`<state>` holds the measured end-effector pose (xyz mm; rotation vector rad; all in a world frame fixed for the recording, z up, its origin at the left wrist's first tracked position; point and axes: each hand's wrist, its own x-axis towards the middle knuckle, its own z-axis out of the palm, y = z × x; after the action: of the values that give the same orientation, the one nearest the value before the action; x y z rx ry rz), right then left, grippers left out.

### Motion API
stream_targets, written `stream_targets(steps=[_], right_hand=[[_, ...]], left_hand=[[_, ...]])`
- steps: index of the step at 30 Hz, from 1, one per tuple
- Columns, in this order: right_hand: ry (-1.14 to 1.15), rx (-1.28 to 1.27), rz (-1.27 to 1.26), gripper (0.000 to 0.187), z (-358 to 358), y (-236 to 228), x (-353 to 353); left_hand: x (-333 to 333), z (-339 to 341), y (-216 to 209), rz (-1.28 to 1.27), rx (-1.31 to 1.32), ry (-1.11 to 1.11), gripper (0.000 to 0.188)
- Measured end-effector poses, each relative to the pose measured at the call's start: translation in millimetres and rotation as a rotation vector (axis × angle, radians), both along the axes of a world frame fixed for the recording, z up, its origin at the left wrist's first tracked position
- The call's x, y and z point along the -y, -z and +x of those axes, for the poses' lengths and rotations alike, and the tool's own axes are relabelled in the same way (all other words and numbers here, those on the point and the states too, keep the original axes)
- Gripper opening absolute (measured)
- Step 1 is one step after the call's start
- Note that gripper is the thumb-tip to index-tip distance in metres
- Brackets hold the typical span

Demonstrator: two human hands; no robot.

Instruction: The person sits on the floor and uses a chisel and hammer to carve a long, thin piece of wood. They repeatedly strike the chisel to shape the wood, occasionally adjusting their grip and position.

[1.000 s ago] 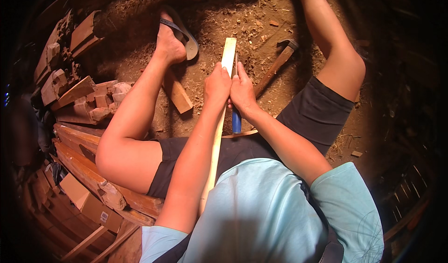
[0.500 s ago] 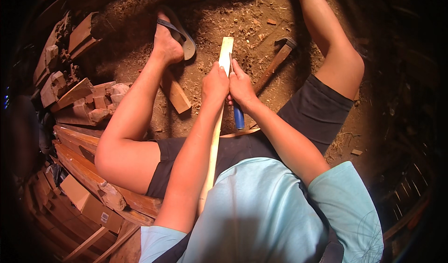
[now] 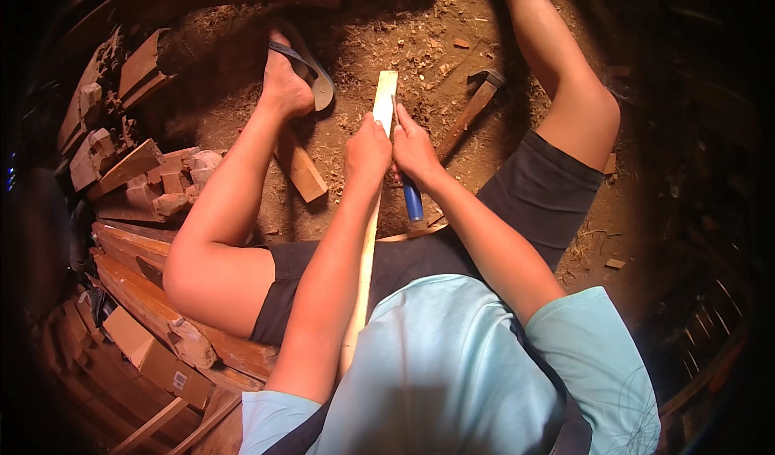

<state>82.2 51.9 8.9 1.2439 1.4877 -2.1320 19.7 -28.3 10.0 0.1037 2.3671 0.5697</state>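
My left hand point(image 3: 367, 150) is closed around a long, pale wooden strip point(image 3: 387, 88), its thumb on top. The strip runs from my lap beneath my left forearm to a squared far end. Beside it, my right hand point(image 3: 414, 148) grips a blue-handled chisel point(image 3: 413, 203), the handle pointing back toward me. Its narrow metal blade lies along the strip's right edge, close to or touching the wood. The two hands sit side by side with thumbs forward. Partly hidden fingers wrap under the strip and handle.
A hammer-like tool point(image 3: 468, 116) with a wooden handle lies on the dirt floor beyond my right hand. A short wood block point(image 3: 300, 168) rests near my sandalled foot point(image 3: 289, 83). Stacked timber offcuts point(image 3: 153, 180), planks and a cardboard box point(image 3: 173, 372) stand at the left.
Both hands keep their grips on the strip and chisel. The strip's far end, hands and hammer-like tool appear slightly farther left, with the whole view shifted a little.
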Motion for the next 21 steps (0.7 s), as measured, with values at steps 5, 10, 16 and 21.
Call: stream_targets(steps=[5,10,16,21], right_hand=[[-0.006,0.014,-0.012,0.052,3,-8,1],[-0.016,-0.005,0.102,0.052,-9,9,-2],[-0.041,0.019,0.044,0.051,1,-5,1],[0.018,-0.004,0.085,0.052,-10,18,-6]], left_hand=[[4,1,7,-0.018,-0.081,0.06,0.038],[1,-1,-2,0.009,-0.04,0.038,0.037],[4,0,5,-0.032,-0.089,0.048,0.036],[-4,2,-4,0.014,-0.06,0.048,0.033]])
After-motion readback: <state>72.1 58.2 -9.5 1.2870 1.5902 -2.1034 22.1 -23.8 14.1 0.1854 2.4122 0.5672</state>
